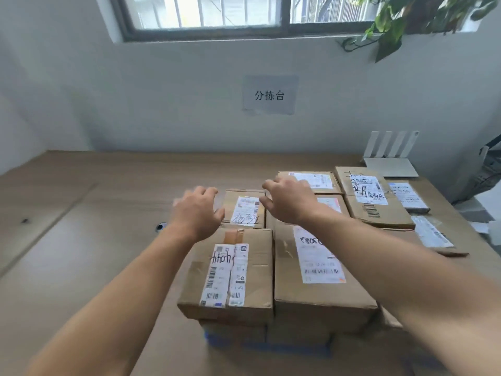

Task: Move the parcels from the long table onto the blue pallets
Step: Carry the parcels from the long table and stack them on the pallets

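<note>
Cardboard parcels (pixel 311 297) clustered on long table (pixel 81 213) | small labelled parcel (pixel 244 208) sits in back row | left hand (pixel 196 213) and right hand (pixel 288 202) hover either side, fingers spread, holding nothing, apparently to clasp it | wall sign (pixel 268 95) behind

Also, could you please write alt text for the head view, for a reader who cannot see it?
A left hand and right hand, fingers open, are held out over a small labelled parcel among cardboard parcels on a long wooden table. Beyond are a white router and a wall sign.
</note>
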